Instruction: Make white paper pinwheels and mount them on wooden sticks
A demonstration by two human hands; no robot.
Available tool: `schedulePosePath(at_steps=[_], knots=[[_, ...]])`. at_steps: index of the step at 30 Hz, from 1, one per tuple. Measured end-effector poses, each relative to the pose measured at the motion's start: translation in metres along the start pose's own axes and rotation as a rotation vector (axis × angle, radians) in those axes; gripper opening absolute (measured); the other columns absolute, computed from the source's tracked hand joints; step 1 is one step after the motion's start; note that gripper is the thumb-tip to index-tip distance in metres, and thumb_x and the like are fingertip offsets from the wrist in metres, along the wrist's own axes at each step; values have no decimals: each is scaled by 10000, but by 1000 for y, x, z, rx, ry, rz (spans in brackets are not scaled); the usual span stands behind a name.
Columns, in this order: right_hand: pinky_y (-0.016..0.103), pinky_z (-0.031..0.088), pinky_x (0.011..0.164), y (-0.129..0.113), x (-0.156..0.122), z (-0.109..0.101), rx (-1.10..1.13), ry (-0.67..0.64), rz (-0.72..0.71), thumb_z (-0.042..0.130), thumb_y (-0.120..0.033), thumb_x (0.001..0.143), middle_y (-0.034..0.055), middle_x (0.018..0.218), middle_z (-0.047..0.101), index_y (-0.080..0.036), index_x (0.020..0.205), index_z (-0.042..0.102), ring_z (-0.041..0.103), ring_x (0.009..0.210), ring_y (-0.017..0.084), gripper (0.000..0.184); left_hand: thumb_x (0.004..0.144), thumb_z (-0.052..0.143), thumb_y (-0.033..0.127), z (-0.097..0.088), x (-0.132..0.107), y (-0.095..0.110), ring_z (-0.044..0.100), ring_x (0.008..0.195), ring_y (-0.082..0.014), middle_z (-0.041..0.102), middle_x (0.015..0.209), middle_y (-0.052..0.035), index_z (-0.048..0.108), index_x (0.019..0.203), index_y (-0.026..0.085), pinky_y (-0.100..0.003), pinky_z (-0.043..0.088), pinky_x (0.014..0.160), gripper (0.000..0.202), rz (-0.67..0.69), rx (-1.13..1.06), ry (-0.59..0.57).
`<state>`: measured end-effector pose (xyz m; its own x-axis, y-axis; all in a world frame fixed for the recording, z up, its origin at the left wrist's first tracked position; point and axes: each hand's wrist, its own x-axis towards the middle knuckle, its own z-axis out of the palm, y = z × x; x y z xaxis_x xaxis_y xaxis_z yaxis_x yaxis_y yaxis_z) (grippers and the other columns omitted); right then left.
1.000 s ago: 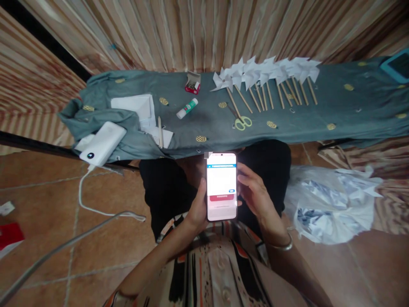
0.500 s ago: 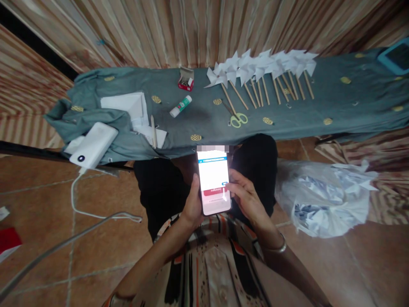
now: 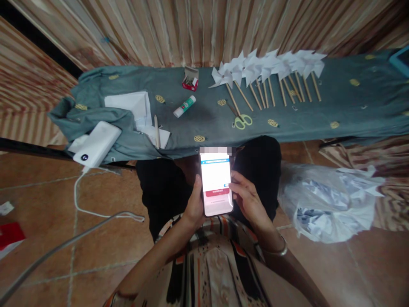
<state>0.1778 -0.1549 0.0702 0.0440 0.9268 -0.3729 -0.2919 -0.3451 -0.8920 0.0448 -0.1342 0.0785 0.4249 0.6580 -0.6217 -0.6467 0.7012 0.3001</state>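
A smartphone [image 3: 217,183] with a bright screen is held upright above my lap. My left hand [image 3: 194,202] is closed around its left edge. At its right edge, my right hand [image 3: 249,198] grips the phone too, the thumb lying over the right side of the screen by a small blue button. On the cloth-covered table [image 3: 220,132] beyond the phone lie scissors [image 3: 243,122] with green handles and a glue stick [image 3: 184,106]. Several white paper pinwheels [image 3: 268,68] on wooden sticks lie in an overlapping row at the back right.
A small red box [image 3: 190,81] stands open near the back edge. White paper sheets [image 3: 128,104], a pencil-like stick [image 3: 156,132] and a white power bank [image 3: 97,143] with a cable lie on the left. A clear plastic bag [image 3: 332,204] of folded paper rests on the floor at right.
The whole view has shifted slightly, so everything on the table appears a little further right. Both hands keep hold of the phone, with the right thumb still over its screen.
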Motion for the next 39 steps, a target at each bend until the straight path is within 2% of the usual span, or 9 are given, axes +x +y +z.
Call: schedulePosePath(at_steps=[5, 14, 22, 26, 30, 35, 39], knots=[[196, 295, 445, -4, -1, 2, 69, 25, 58, 606, -316, 766, -33, 700, 553, -213, 950, 661, 385, 516, 79, 219, 949, 351, 528, 0, -1, 2, 691, 982, -301, 715, 1100, -156, 481, 1375, 94, -422, 546, 874, 623, -58, -52, -51], [181, 280, 430, -9, -2, 5, 99, 70, 77, 608, -284, 740, -36, 682, 548, -202, 926, 677, 376, 506, 65, 215, 960, 302, 526, -1, 0, 1, 709, 923, -298, 739, 1015, -155, 464, 1387, 87, -441, 557, 854, 633, -83, -52, -52], [215, 331, 450, -4, -4, 2, 9, 95, 54, 593, -325, 759, -17, 725, 585, -215, 1018, 666, 427, 537, 100, 291, 940, 383, 529, -4, 0, -1, 702, 944, -294, 725, 1074, -152, 465, 1395, 115, -435, 551, 871, 621, -75, -44, -43], [226, 361, 462, -3, -5, 0, -42, 78, 20, 592, -339, 783, -16, 701, 600, -244, 1065, 666, 460, 569, 127, 307, 940, 366, 542, -6, -3, -1, 698, 955, -293, 712, 1112, -154, 457, 1404, 141, -446, 544, 876, 620, -96, -20, -68], [234, 395, 474, -3, -5, 0, -38, 37, 3, 586, -326, 805, 3, 811, 643, -267, 1137, 651, 517, 625, 146, 344, 962, 306, 523, -7, -3, 0, 697, 963, -276, 707, 1131, -142, 439, 1416, 166, -461, 530, 894, 592, -112, -18, -88], [215, 352, 419, -1, -6, -1, -11, 26, 9, 584, -317, 817, -3, 759, 604, -275, 1166, 646, 476, 600, 136, 357, 950, 327, 541, -6, -3, 2, 686, 990, -289, 714, 1110, -142, 495, 1372, 159, -467, 530, 892, 593, -120, -5, -79], [222, 372, 437, 1, -6, -1, -7, 21, -4, 584, -311, 826, -11, 729, 595, -278, 1173, 646, 493, 606, 139, 354, 947, 339, 540, -6, -3, 3, 678, 1006, -301, 717, 1091, -152, 552, 1312, 129, -469, 532, 891, 589, -113, 16, -70]])
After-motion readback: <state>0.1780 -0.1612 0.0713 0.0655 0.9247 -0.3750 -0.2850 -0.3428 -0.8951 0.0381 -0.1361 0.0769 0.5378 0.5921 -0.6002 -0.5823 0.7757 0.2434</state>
